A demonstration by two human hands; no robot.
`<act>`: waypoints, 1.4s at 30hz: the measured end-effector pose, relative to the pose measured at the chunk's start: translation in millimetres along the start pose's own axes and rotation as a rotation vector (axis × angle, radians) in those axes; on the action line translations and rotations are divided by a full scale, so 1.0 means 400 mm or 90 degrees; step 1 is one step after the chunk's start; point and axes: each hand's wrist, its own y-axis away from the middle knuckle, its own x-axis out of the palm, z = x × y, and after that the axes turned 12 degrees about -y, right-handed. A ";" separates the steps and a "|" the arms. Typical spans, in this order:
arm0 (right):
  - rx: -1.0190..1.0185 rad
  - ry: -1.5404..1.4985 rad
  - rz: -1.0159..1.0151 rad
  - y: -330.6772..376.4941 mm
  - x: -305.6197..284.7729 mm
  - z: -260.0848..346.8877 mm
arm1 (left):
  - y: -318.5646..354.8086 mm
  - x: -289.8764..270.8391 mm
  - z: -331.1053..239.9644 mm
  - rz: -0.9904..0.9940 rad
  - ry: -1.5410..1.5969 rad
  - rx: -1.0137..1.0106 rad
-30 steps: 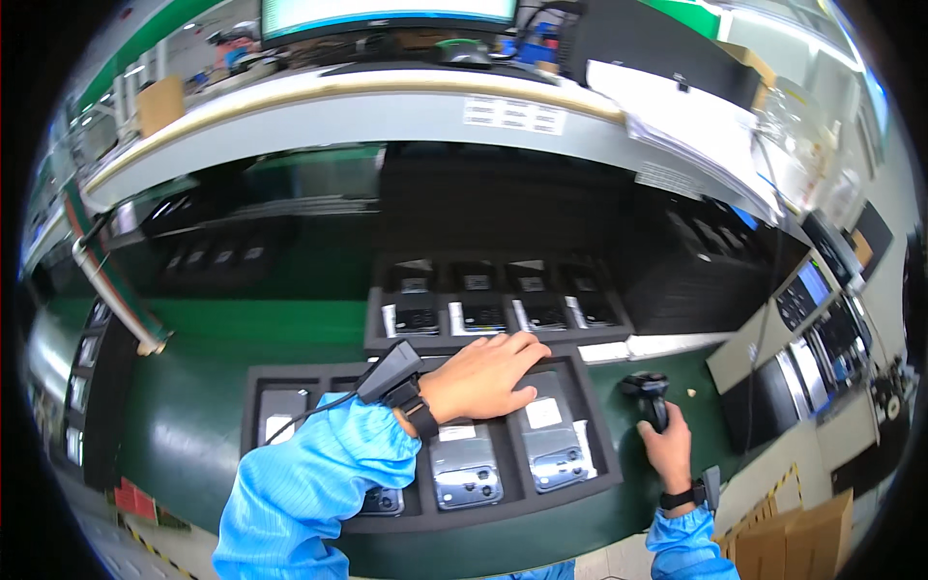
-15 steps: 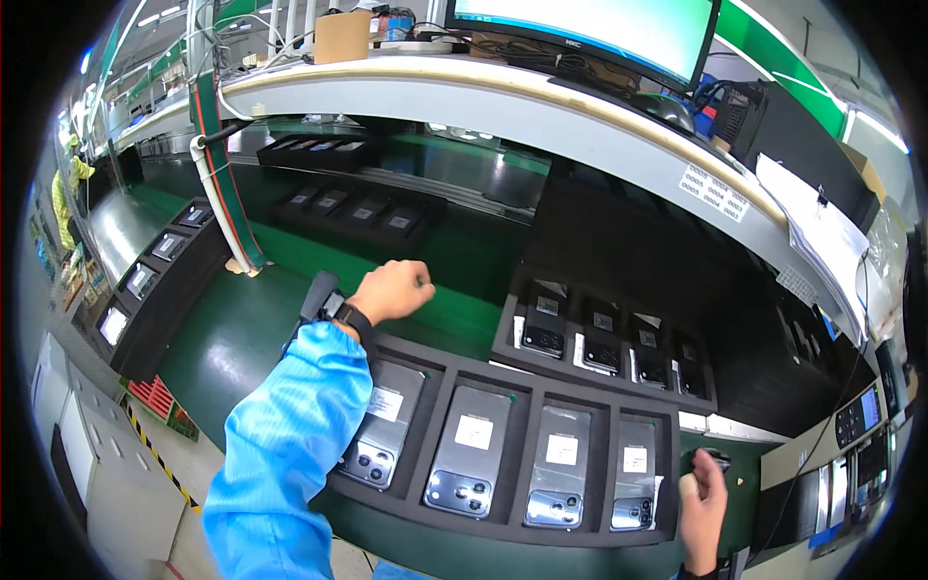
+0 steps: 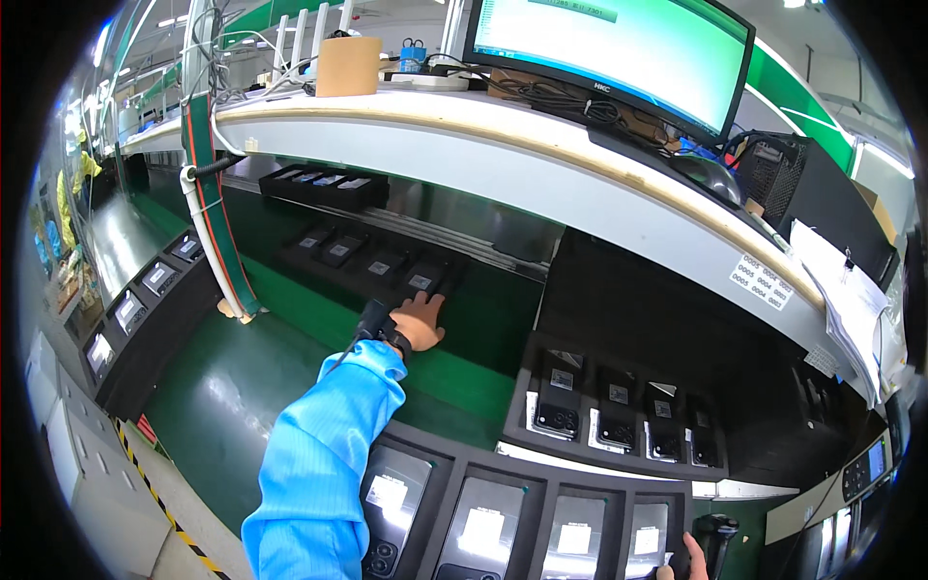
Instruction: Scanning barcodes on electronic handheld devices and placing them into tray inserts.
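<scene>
My left hand (image 3: pixel 419 321), in a blue sleeve with black gear at the wrist, stretches forward. Its fingers are spread at the near right edge of a far black tray (image 3: pixel 360 280) of phones; whether they touch it I cannot tell. In front of me lies a black foam tray (image 3: pixel 442 503) with grey phones (image 3: pixel 480 527) in its slots, camera ends nearest me, white labels on their backs. My right hand (image 3: pixel 691 559), partly cut off by the lower edge, has thumb and finger about this tray's right wall. A black handheld scanner (image 3: pixel 715 534) stands beside it.
Another tray (image 3: pixel 519 425) of dark phones lies behind the near one. More phone trays sit at left (image 3: pixel 130 362) and far back (image 3: pixel 324 198). A shelf (image 3: pixel 483 121) with monitor (image 3: pixel 619 58) overhangs the bench; a post (image 3: pixel 208 213) rises at left.
My left hand has reached forward to the far tray, its fingers uncurling. My right hand has moved onto the near tray's right edge. The view has shifted, so the near tray sits lower.
</scene>
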 end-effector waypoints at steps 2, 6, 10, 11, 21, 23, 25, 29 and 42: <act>0.010 -0.008 -0.005 0.000 0.003 0.005 | -0.010 0.011 -0.005 -0.022 -0.012 0.004; 0.043 -0.037 -0.009 0.000 0.001 0.008 | 0.021 -0.008 0.005 -0.097 -0.049 -0.047; 0.013 -0.007 -0.005 -0.001 -0.009 -0.006 | 0.130 -0.077 0.070 -0.064 -0.031 -0.080; 0.001 -0.003 -0.004 0.000 -0.013 -0.012 | 0.174 -0.096 0.098 -0.101 -0.034 -0.063; -0.091 0.080 0.014 -0.006 -0.035 -0.039 | 0.748 -0.156 0.527 -0.192 -0.042 -0.237; -0.067 0.065 0.039 -0.003 -0.055 -0.050 | 0.826 -0.134 0.575 -0.185 0.066 -0.252; -0.079 0.037 0.034 -0.006 -0.090 -0.080 | 0.909 -0.104 0.588 -0.193 0.045 -0.231; -0.109 0.149 -0.202 -0.024 -0.227 -0.190 | 1.069 -0.103 0.640 -0.158 0.015 -0.278; 0.195 -0.043 -0.061 -0.148 -0.271 -0.261 | 0.839 -0.457 0.120 -0.354 0.018 0.027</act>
